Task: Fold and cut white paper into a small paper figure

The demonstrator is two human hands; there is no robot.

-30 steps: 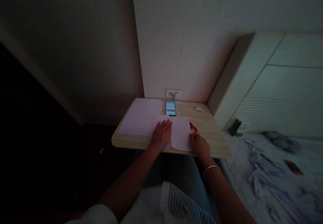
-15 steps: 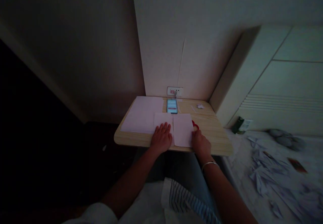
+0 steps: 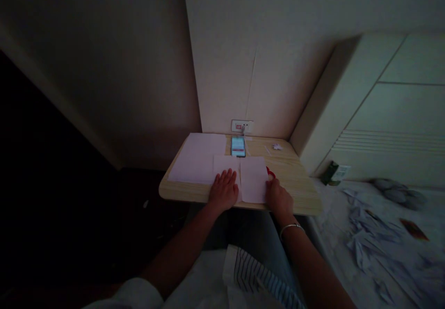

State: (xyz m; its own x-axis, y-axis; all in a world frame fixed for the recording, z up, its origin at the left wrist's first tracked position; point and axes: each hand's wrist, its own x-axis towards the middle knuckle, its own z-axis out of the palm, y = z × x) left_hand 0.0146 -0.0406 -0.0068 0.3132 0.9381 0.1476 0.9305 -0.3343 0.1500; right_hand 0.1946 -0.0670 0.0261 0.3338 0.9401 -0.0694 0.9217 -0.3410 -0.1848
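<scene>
A white paper sheet (image 3: pixel 253 177) with a centre crease lies near the front edge of a small wooden table (image 3: pixel 295 183). My left hand (image 3: pixel 224 189) rests flat on the sheet's left half, fingers stretched out. At the sheet's right edge sits my right hand (image 3: pixel 278 196), touching the paper; its fingers are dim and I cannot see how they are curled. Just beyond the right hand, red-handled scissors (image 3: pixel 270 173) peek out from under the sheet.
A stack of white paper (image 3: pixel 198 157) covers the table's left part. A lit phone (image 3: pixel 238 146) lies at the back below a wall socket (image 3: pixel 242 125). A small folded paper piece (image 3: pixel 276 146) sits back right. Several folded papers (image 3: pixel 365 239) litter the bed on the right.
The sheet, half-folded a second ago, now lies flat and open with both halves showing. My right hand moved up to its right edge; the left hand stayed pressing.
</scene>
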